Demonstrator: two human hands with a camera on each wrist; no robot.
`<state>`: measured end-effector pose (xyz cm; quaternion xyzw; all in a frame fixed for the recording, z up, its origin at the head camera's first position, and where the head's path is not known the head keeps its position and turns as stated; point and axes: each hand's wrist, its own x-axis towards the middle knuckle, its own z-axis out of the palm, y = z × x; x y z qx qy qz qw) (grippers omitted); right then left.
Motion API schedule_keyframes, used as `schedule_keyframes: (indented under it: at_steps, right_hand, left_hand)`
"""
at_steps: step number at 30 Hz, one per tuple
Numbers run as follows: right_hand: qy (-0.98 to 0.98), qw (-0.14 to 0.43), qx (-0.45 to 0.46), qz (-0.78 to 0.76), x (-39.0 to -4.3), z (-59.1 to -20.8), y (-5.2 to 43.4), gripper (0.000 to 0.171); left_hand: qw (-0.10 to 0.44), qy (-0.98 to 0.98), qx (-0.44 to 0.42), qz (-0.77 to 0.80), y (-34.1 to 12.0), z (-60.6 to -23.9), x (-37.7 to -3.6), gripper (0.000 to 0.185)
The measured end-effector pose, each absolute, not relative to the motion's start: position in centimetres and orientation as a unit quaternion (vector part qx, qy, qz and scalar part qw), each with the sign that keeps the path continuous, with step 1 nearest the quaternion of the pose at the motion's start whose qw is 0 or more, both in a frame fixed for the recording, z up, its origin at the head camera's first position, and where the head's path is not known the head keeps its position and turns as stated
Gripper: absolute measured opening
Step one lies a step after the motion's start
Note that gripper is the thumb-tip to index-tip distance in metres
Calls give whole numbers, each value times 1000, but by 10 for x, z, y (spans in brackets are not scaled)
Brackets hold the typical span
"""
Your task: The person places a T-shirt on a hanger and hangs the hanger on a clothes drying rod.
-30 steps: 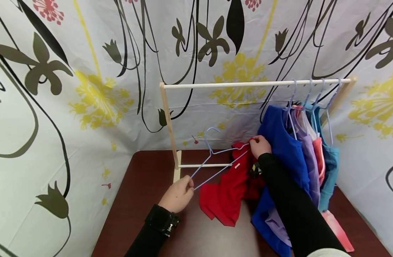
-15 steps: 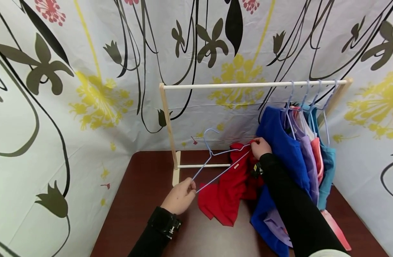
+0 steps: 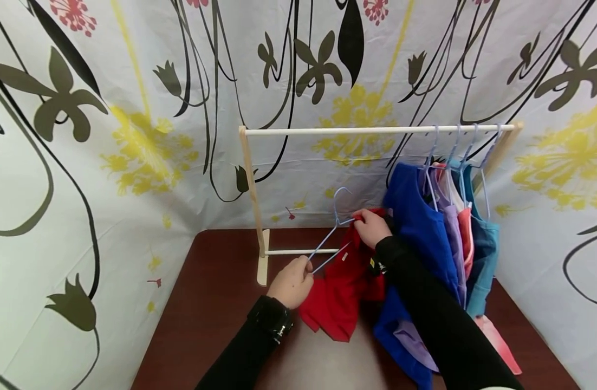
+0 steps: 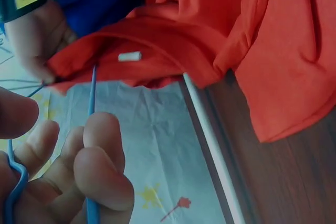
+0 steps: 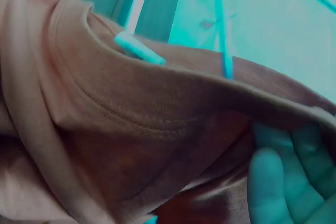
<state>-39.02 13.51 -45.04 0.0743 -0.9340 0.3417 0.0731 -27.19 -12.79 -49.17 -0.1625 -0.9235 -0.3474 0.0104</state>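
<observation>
My left hand (image 3: 292, 283) grips the left end of a light blue wire clothes hanger (image 3: 323, 242), its hook pointing up. My right hand (image 3: 371, 227) pinches the upper edge of a red shirt (image 3: 339, 303), whose lower part spreads over the table. In the left wrist view, one tip of the hanger wire (image 4: 92, 98) goes into the neck opening, beside a small white label (image 4: 129, 56). The right wrist view shows my right fingers (image 5: 268, 182) under the neckline cloth; the hanger's right end is hidden there.
A wooden rack with a white rail (image 3: 318, 131) stands at the back. Several garments hang at its right end, a blue one (image 3: 415, 216) nearest my right hand. Cloth lies beneath them on the brown table (image 3: 191, 325). A patterned curtain (image 3: 147, 216) encloses the sides.
My hands have come closer together, the left moving right and the right moving left. More of the hanger's right end is now inside the red shirt.
</observation>
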Motion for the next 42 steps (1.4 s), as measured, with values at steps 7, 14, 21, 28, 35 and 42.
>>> schedule_keyframes:
  at_steps: [7, 14, 21, 28, 35, 42]
  right_hand:
    - [-925, -1, 168, 340, -377, -430, 128, 41]
    - [-933, 185, 256, 173, -363, -419, 130, 19]
    - [-921, 151, 308, 186, -353, -408, 125, 16]
    - [-924, 160, 279, 206, -346, -406, 126, 20]
    - [-900, 176, 287, 278, -347, -408, 132, 19]
    - [-894, 141, 275, 324, -346, -404, 133, 20]
  left_hand:
    - [21, -922, -166, -350, -118, -496, -281, 6]
    - [26, -918, -173, -355, -113, -497, -284, 7]
    - [45, -903, -194, -380, -112, -491, -286, 3]
    - [-4, -870, -214, -444, -112, -487, -285, 26]
    - [-30, -789, -220, -572, -128, -489, -283, 27]
    - [-19, -793, -211, -571, -141, -511, -292, 34]
